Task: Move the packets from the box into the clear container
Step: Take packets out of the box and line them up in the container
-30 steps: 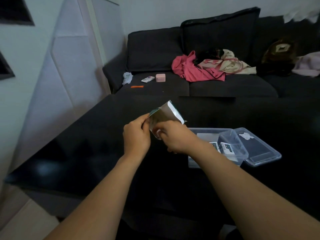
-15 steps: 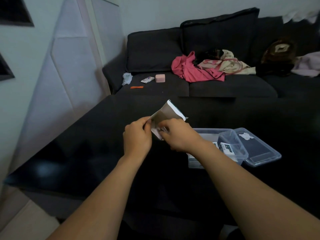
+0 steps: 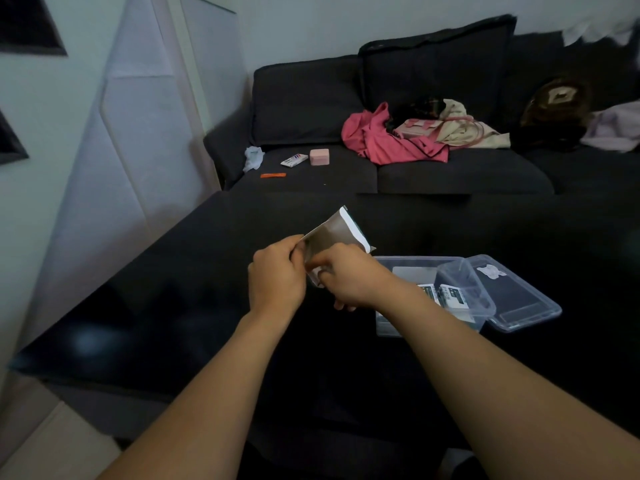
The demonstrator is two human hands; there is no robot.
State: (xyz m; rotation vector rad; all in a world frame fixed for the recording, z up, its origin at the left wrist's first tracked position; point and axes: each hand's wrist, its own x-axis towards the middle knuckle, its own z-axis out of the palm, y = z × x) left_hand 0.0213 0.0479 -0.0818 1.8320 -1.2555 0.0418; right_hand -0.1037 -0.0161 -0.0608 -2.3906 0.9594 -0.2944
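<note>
1. Dark glossy tabletop (image 3: pixel 173 306) in the foreground, dark grey sofa (image 3: pixel 450 174) behind it, pale wall panels on the left.
2. Left hand (image 3: pixel 275 275) and right hand (image 3: pixel 349 277) both hold the box (image 3: pixel 334 233) above the tabletop, centre frame. Box looks like a small grey-brown carton with a white edge, tilted, top end pointing away and to the right.
3. Left-hand fingers curl round the box's left edge, thumb on the near side. Right-hand fingers (image 3: pixel 322 263) are bent and pinch at its lower end; can't tell if they reach inside the opening.
4. Clear container (image 3: pixel 433 268) sits on the tabletop just right of the right hand, partly hidden by the right forearm. Open top.
5. Packets (image 3: pixel 450 296) already lie in the container: at least two with white-and-dark printed labels, side by side near its right wall. Exact count unclear.
6. Clear lid (image 3: pixel 519 299) lies on the tabletop, touching or overlapping the container's right side, with a white sticker near its far end.
7. Sofa clutter, well apart from the work area: pink cloth (image 3: pixel 381 140), beige bag (image 3: pixel 457 129) beside it, brown bag (image 3: pixel 557 102) further right, pale lilac cloth (image 3: pixel 616 129) at the frame edge.
8. Left sofa seat: small pink box (image 3: pixel 319 156), white packet with red-blue print (image 3: pixel 294 161) just beside it, orange strip (image 3: pixel 273 175) nearer the seat's front, crumpled white wrapper (image 3: pixel 254 157) by the armrest.
</note>
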